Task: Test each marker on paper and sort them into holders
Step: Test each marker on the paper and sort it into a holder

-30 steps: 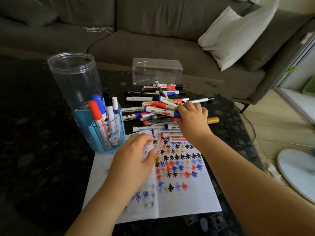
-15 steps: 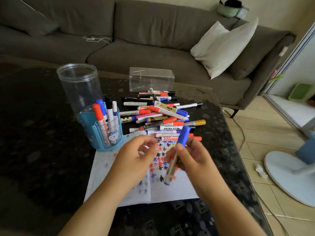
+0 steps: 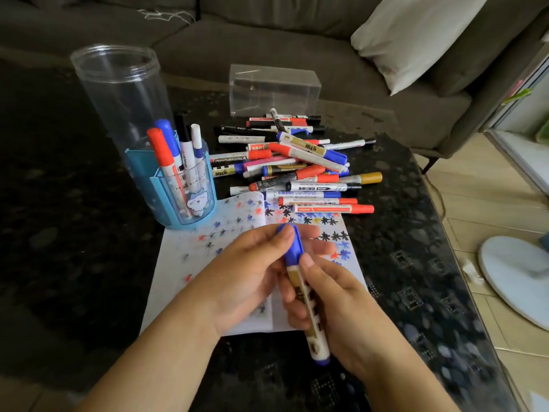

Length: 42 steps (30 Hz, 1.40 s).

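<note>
Both hands now off the pile, right hand (image 3: 335, 304) gripping blue-capped marker (image 3: 303, 292) barrel, left hand (image 3: 255, 269) pinching cap (image 3: 292, 245), likely uncapping before testing on paper (image 3: 190, 263) beneath.

You hold a blue-capped marker (image 3: 303, 295) with a white and gold barrel, cap still on, tilted cap-end away from you above the paper (image 3: 190, 263). That white sheet, dotted with red, blue and black star marks, lies flat. At its far edge lies the loose pile of markers (image 3: 297, 165). At its far left corner stands the blue holder (image 3: 178, 185) with several markers upright, and behind that the tall clear holder (image 3: 118, 93).
</note>
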Tool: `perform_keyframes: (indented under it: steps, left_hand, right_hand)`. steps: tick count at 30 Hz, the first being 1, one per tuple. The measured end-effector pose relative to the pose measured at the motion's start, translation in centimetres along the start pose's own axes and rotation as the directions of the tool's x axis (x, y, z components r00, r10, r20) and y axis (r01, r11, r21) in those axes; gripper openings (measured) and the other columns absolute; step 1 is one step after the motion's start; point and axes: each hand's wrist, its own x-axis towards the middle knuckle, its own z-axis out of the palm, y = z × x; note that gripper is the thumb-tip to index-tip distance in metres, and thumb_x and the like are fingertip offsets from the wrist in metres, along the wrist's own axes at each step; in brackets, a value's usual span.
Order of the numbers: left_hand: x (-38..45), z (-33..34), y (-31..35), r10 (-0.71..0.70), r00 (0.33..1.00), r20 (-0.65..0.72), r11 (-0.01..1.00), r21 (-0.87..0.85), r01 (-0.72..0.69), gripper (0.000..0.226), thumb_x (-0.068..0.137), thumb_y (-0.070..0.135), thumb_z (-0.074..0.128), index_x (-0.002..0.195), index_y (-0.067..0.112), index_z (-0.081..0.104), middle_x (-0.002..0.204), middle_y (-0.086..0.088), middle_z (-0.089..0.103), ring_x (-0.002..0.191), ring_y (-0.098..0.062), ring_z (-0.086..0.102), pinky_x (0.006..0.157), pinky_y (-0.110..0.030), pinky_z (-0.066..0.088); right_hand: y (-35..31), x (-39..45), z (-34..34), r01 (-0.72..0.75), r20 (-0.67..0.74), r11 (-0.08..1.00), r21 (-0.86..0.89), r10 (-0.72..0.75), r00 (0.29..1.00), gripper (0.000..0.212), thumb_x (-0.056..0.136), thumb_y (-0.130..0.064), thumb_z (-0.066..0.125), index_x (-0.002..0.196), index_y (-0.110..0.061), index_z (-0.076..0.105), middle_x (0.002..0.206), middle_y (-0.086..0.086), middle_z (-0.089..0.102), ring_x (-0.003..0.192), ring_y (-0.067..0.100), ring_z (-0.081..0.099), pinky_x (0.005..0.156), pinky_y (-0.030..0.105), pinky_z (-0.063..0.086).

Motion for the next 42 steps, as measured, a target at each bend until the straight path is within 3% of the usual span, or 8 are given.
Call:
perform_keyframes:
  steps: [8,14,19,24,28,32,38,42]
  left_hand:
    - [0.4,0.5,-1.3,0.187,0.973,-0.135,0.982,0.016,-0.186,0.024,0.077,0.024,0.054,0.089,0.006,0.065,0.083,-0.01,0.072,0.083,-0.021,0.068,0.073,-0.023,0.055]
    - [0.6,1.3,-2.1,0.199,0.921,-0.334,0.98,0.079,-0.183,0.018,0.081,0.019,0.056,0.08,0.007,0.069,0.081,-0.007,0.073,0.076,-0.014,0.067,0.07,-0.022,0.051]
    - [0.9,1.7,-2.7,0.173,0.875,-0.453,0.984,0.044,-0.172,0.026,0.084,0.017,0.058,0.063,0.011,0.072,0.079,-0.01,0.072,0.075,-0.019,0.064,0.081,-0.033,0.049]
    - [0.3,0.7,-1.5,0.085,0.982,-0.168,0.991,-0.086,-0.101,0.018,0.078,0.027,0.066,0.081,0.011,0.074,0.089,-0.011,0.073,0.076,-0.02,0.067,0.066,-0.023,0.053]
    - [-0.6,1.4,-0.8,0.033,0.999,-0.026,0.992,-0.118,-0.035,0.022,0.082,0.029,0.057,0.084,0.016,0.074,0.095,-0.01,0.073,0.086,-0.025,0.065,0.057,-0.02,0.054]
    - [-0.6,2.0,-1.1,0.065,0.981,-0.181,0.991,-0.106,-0.085,0.021,0.073,0.022,0.053,0.077,0.007,0.067,0.084,-0.013,0.073,0.057,-0.013,0.066,0.047,-0.017,0.048]
    - [0.4,1.2,-1.2,0.072,0.893,-0.445,0.989,-0.084,-0.122,0.018,0.08,0.019,0.055,0.078,0.005,0.066,0.076,-0.007,0.074,0.076,-0.013,0.071,0.079,-0.021,0.052]
    - [0.0,0.0,-0.1,0.143,0.884,-0.445,0.984,-0.036,-0.177,0.028,0.071,0.024,0.057,0.091,0.006,0.063,0.088,-0.008,0.074,0.095,-0.018,0.069,0.104,-0.035,0.039]
  right_hand:
    - [0.1,-0.3,0.2,0.038,-0.119,0.977,-0.207,-0.064,0.991,0.038,0.097,-0.031,0.043,0.065,-0.013,0.047,0.058,0.001,0.04,0.044,0.006,0.029,0.041,0.017,0.024]
    - [0.8,0.0,0.1,0.092,-0.171,0.583,-0.807,-0.381,0.909,0.033,0.092,-0.041,0.044,0.089,-0.013,0.06,0.06,-0.006,0.054,0.053,0.008,0.044,0.052,0.019,0.034]
    - [0.9,0.1,0.2,0.022,-0.126,0.287,-0.958,-0.487,0.864,0.039,0.095,-0.042,0.039,0.113,-0.013,0.057,0.109,-0.011,0.067,0.071,0.012,0.054,0.056,0.02,0.033]
    - [-1.0,-0.9,-0.4,0.027,-0.126,0.954,-0.299,-0.067,0.99,0.035,0.09,-0.038,0.048,0.071,-0.009,0.052,0.052,-0.007,0.042,0.043,0.008,0.028,0.041,0.018,0.023]
    - [-1.8,-1.7,0.3,-0.084,0.087,0.986,0.144,0.072,0.994,0.033,0.092,-0.038,0.05,0.078,-0.011,0.064,0.055,-0.002,0.04,0.042,0.004,0.023,0.036,0.013,0.019]
    - [-0.9,-1.4,0.7,0.007,-0.12,0.964,-0.266,-0.04,0.992,0.036,0.089,-0.041,0.044,0.064,-0.016,0.049,0.055,-0.004,0.039,0.042,0.005,0.027,0.039,0.017,0.024]
    - [0.3,-1.4,-0.1,0.027,-0.077,0.28,-0.96,-0.355,0.932,0.023,0.097,-0.042,0.038,0.092,-0.023,0.05,0.073,-0.01,0.055,0.065,0.011,0.046,0.058,0.024,0.033]
    - [0.2,-2.2,-0.6,0.082,-0.059,0.391,-0.917,-0.335,0.94,0.03,0.095,-0.042,0.041,0.075,-0.02,0.048,0.061,-0.009,0.05,0.057,0.008,0.043,0.057,0.021,0.035]
